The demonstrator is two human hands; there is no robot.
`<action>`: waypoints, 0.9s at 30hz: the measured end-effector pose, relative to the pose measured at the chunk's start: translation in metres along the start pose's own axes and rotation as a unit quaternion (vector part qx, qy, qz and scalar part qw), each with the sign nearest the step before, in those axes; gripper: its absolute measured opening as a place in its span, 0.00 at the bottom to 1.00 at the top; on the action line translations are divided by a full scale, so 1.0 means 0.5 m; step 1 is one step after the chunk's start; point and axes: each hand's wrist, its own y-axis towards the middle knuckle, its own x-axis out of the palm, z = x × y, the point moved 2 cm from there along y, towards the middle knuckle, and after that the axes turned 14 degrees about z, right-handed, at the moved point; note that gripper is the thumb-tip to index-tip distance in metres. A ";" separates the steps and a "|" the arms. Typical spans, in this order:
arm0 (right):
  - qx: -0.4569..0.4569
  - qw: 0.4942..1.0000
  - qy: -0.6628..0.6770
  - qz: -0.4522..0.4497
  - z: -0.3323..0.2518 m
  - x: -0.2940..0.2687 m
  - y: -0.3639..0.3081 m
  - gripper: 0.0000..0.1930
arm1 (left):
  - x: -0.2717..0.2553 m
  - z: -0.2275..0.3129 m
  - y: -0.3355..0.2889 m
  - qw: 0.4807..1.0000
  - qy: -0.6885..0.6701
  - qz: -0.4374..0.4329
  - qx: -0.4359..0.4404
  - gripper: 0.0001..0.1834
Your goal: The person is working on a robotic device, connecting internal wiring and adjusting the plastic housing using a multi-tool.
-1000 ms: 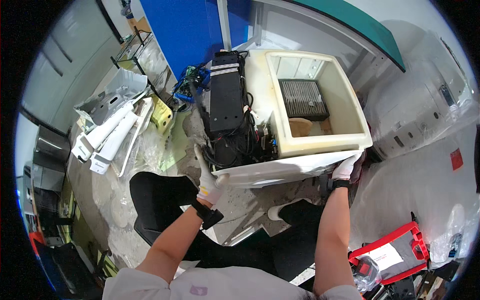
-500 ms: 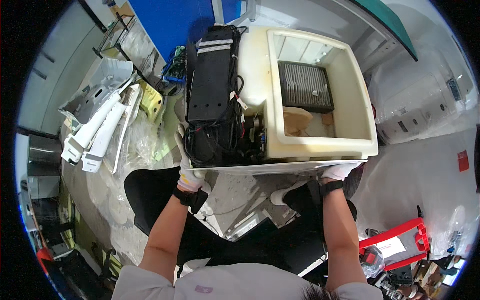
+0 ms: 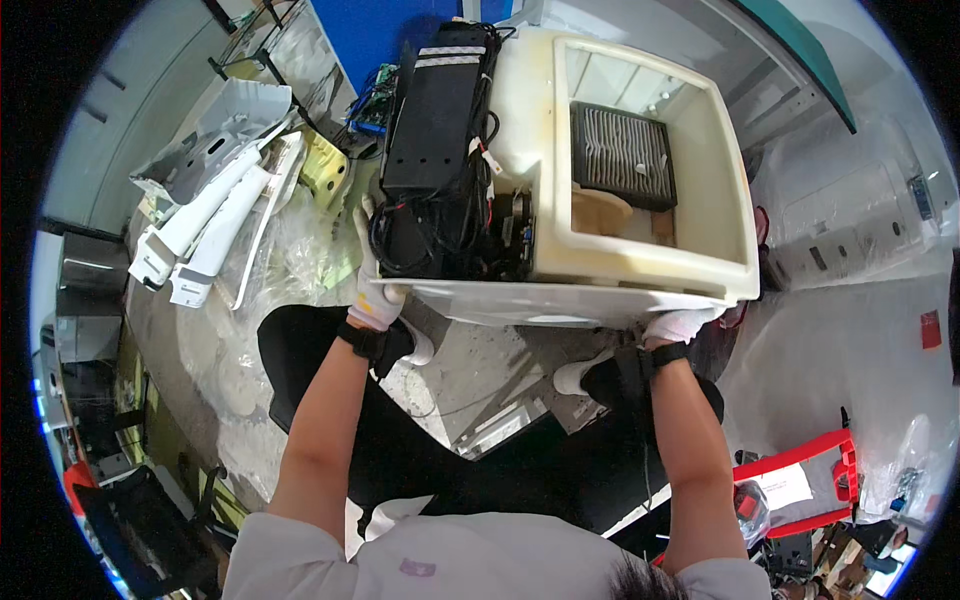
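A bulky machine sits in front of me: a cream plastic tub (image 3: 660,265) on the right, a long black box (image 3: 437,120) with bundled cables (image 3: 465,220) on the left. Inside the tub lie a dark-framed pleated filter (image 3: 625,155) and a tan rounded piece (image 3: 598,212). A pale front panel (image 3: 530,300) runs along the machine's near side. My left hand (image 3: 375,295), in a white glove, is closed on the left front corner, fingers stretching up its side. My gloved right hand (image 3: 683,325) grips beneath the right front corner; its fingertips are partly hidden.
White and grey plastic covers (image 3: 215,205) and a yellow part (image 3: 325,172) lie on plastic sheeting at left. Wrapped panels (image 3: 840,220) stand at right, above a red-framed case (image 3: 800,485). A teal-edged panel (image 3: 805,60) overhangs the far right. My feet are below the machine.
The machine's near edge has shifted away from me in view, and more of its pale front panel shows. Both hands have kept their hold on the front corners.
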 end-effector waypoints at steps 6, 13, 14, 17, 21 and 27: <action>0.011 0.996 0.066 -0.065 -0.019 0.017 -0.023 0.39 | -0.029 0.065 -0.025 0.987 0.118 0.027 0.108 0.56; -0.059 0.985 -0.138 -0.082 -0.008 -0.045 -0.043 0.31 | -0.048 0.049 -0.032 0.996 0.065 0.011 -0.052 0.61; -0.040 0.993 -0.091 -0.070 0.011 -0.055 -0.056 0.28 | -0.052 0.052 -0.033 0.998 0.056 0.010 -0.021 0.61; -0.042 0.986 -0.116 -0.110 0.048 -0.091 -0.091 0.23 | -0.060 0.071 -0.040 0.997 0.048 0.026 0.046 0.61; -0.142 0.918 -0.337 -0.156 0.067 -0.126 -0.114 0.20 | -0.076 0.091 -0.054 0.999 0.026 -0.019 0.043 0.58; -0.099 0.916 -0.372 -0.115 0.105 -0.145 -0.139 0.26 | -0.101 0.070 -0.011 0.979 -0.179 0.005 -0.095 0.48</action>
